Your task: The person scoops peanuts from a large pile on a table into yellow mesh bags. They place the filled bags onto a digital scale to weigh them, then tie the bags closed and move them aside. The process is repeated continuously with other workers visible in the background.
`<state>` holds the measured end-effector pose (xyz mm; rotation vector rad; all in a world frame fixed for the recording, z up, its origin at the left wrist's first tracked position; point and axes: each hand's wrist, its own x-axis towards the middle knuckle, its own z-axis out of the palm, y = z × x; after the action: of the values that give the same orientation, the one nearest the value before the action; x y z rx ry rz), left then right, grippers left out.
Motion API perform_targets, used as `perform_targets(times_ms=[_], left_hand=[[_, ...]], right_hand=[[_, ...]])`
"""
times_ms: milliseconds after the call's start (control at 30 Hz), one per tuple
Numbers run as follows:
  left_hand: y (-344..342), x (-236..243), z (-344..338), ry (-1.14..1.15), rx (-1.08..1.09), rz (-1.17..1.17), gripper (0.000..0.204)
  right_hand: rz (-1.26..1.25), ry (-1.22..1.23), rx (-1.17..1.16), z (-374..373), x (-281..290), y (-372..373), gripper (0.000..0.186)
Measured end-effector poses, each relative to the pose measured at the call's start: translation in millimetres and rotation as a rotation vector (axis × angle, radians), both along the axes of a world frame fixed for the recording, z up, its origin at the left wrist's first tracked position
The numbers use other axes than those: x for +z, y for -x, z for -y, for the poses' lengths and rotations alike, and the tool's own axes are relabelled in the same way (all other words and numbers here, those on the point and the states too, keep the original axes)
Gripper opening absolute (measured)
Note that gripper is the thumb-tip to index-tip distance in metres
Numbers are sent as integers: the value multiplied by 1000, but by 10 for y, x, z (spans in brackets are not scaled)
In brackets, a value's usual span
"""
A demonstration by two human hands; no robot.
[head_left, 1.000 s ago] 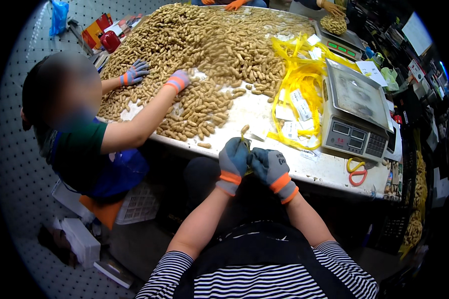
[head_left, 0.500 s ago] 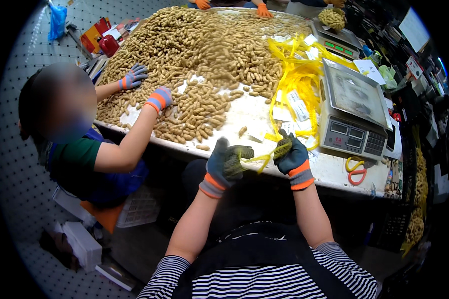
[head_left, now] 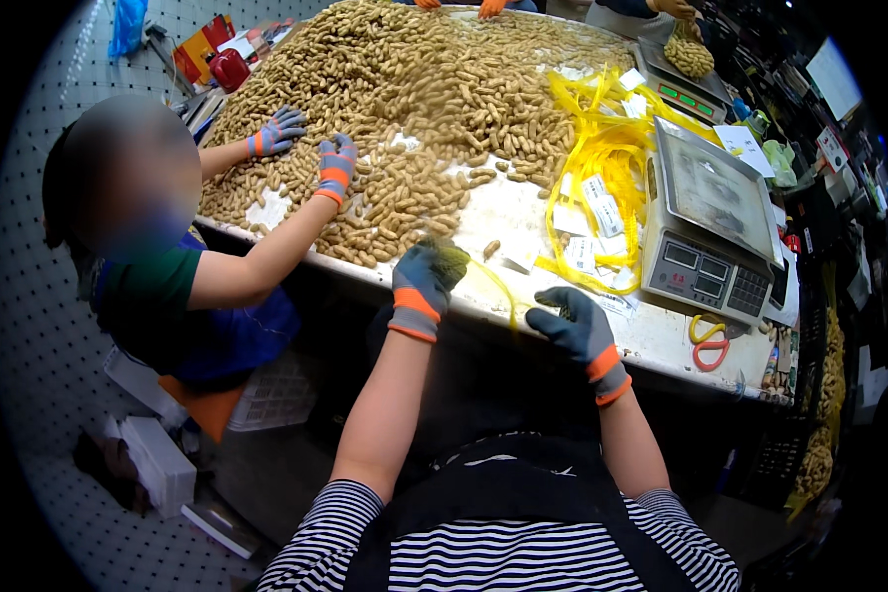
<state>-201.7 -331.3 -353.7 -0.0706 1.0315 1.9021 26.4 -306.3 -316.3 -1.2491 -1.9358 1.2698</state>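
Your left hand [head_left: 419, 283] clamps a bunched olive mesh bag [head_left: 451, 264] at the bench's [head_left: 501, 212] near edge, its yellow strip [head_left: 505, 287] arcing right and down toward your half-curled right hand [head_left: 582, 328], whose grip I cannot clearly tell.

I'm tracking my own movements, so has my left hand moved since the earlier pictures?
Yes, your left hand has moved left, farther from the nearer scale.

Location type: packing workshop. Indicators: a white table [head_left: 488, 215] heaped with loose peanuts [head_left: 365, 84], two weighing scales [head_left: 701, 267], yellow strips [head_left: 602, 153] with white labels [head_left: 603, 207], a green net [head_left: 451, 264], a filled net bag [head_left: 689, 59], and gloved co-workers [head_left: 153, 286] around the table.
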Motion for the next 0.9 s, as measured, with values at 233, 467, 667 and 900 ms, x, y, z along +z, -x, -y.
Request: perform_targets(times_ms=[233,467,667,900], left_hand=[[-311,352,544,-287,-387,-1105,25],[-343,579,492,642,-688,-1380,14],[519,-42,339,-85,94,-137,24],[-249,483,574,101,-537,-246,15]], right_hand=[[-10,-367,-379,-770,-811,-334,14],[-892,462,-326,-588,-199,-358,33],[-172,414,216,-119,269,-438,36],[-421,-232,-503,-1137,-747,-959,28]])
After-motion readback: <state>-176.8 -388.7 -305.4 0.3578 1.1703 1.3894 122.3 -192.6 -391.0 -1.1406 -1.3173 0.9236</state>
